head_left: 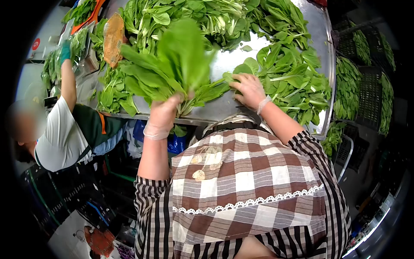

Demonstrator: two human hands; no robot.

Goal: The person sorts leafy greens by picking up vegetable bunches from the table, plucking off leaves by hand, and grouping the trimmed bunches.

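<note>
My left hand (pixel 163 116), in a clear glove, is closed round the stems of a bunch of leafy greens (pixel 179 60). The bunch stands upright over the front edge of the metal table (pixel 228 64), its upper leaves blurred. My right hand (pixel 250 90), also gloved, rests at the left side of a pile of loose greens (pixel 293 77). Its fingers are bent and slightly apart at the leaves, and nothing shows held in them.
More greens (pixel 215 17) are heaped along the back. At the left, a co-worker (pixel 64 134) reaches with a teal-gloved hand (pixel 65 51) toward bagged greens. An orange-brown object (pixel 113 39) lies between. Black crates (pixel 370 93) with greens stand at the right.
</note>
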